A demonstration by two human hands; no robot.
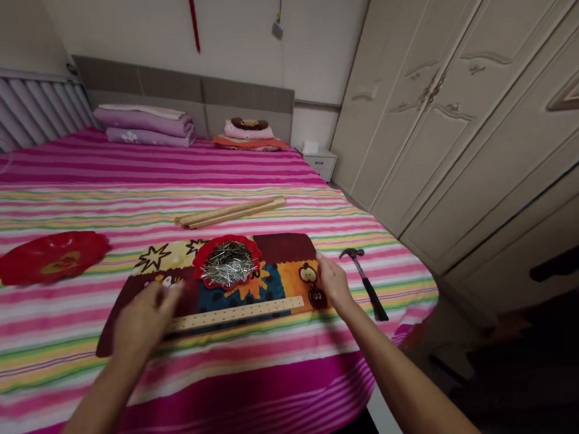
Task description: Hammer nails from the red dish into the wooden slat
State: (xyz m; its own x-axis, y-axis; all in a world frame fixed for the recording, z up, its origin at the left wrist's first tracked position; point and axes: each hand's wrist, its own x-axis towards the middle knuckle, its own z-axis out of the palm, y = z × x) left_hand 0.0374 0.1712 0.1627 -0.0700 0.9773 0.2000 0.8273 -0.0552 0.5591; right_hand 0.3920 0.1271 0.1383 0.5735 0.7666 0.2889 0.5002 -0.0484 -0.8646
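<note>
A light wooden strip [237, 313] with a row of small dots lies across a patchwork mat [284, 247] on the striped bed. My left hand [142, 322] hovers over the strip's left end, fingers loosely curled and blurred. My right hand [332, 282] rests at the mat's right edge, just past the strip's right end, fingers bent down on the mat. Behind the strip, a red plate [199, 254] holds a heap of silver nails [228, 263]. A black-handled hammer [367, 281] lies to the right of my right hand.
Two more wooden strips [232, 212] lie farther back on the bed. An empty red plate [49, 257] sits at the left. Folded bedding [144, 125] and a pillow [247, 132] are at the headboard. Wardrobe doors [461, 110] stand along the right.
</note>
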